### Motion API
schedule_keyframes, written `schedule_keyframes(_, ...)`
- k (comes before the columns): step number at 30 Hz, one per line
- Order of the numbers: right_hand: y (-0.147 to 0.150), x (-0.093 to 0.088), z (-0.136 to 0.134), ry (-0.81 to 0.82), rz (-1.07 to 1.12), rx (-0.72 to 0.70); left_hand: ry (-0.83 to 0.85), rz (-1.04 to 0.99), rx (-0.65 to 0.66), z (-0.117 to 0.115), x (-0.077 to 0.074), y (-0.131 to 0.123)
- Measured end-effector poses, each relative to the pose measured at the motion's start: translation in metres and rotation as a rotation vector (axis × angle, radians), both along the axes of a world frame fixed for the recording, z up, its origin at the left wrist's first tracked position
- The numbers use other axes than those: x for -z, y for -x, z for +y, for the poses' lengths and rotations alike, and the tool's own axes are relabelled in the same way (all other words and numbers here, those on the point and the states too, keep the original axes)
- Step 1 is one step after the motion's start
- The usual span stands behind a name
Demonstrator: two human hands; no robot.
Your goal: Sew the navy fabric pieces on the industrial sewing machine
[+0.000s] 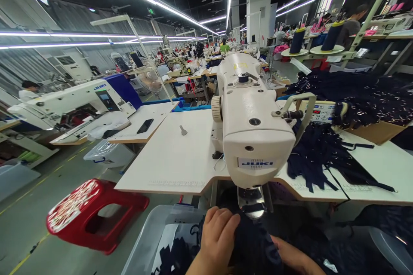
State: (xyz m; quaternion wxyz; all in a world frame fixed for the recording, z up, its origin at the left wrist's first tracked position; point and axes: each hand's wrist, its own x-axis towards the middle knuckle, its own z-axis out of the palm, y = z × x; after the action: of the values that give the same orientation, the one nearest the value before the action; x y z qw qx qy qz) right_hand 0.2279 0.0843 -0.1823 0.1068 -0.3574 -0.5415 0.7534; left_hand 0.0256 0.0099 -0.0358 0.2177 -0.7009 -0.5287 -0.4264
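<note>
My left hand (217, 236) has its fingers curled over a dark navy fabric piece (253, 240), just below the head of a white JUKI sewing machine (258, 137). On the far side of the same cloth is my right hand (285, 251), its fingertips hidden behind the fabric. The cloth bunches up under the machine's shiny metal guard (251, 202); the needle area is out of sight. Left of my left hand, a clear plastic bin (146, 234) holds more navy pieces (176, 258).
Navy straps (312, 154) spread over the table's right side, beside a heaped cardboard box (376, 131). On the left tabletop (167, 159) lies a small grey metal tool (183, 130). A phone (145, 126) rests farther left. A red stool (97, 215) stands on the floor.
</note>
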Motion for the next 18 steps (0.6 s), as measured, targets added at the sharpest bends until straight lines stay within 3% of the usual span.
schedule_keyframes(5, -0.032, -0.012, 0.022, 0.077, -0.037, 0.052, 0.143, 0.199, -0.274, -0.024, 0.017, 0.065)
schedule_keyframes(7, -0.049, -0.022, 0.034, 0.121, -0.050, 0.142, 0.315, 0.313, -0.395, -0.031, 0.029, 0.088)
schedule_keyframes(9, -0.060, -0.035, 0.039, 0.177, -0.030, 0.219, 0.551, 0.356, -0.461, -0.035, 0.042, 0.098)
schedule_keyframes(11, -0.059, -0.052, 0.037, 0.188, 0.074, 0.181, 0.724, 0.336, -0.487, -0.035, 0.056, 0.092)
schedule_keyframes(13, -0.048, -0.073, 0.029, 0.138, 0.202, 0.088, 0.753, 0.284, -0.413, -0.030, 0.067, 0.070)
schedule_keyframes(14, -0.040, -0.084, 0.025, 0.122, 0.238, 0.080, 0.718, 0.240, -0.305, -0.026, 0.071, 0.055)
schedule_keyframes(16, -0.023, -0.106, 0.019, 0.136, 0.231, 0.189, 0.642, 0.184, -0.037, -0.015, 0.075, 0.023)
schedule_keyframes(18, -0.011, -0.122, 0.014, 0.194, 0.189, 0.350, 0.649, 0.211, 0.144, -0.003, 0.074, -0.005)
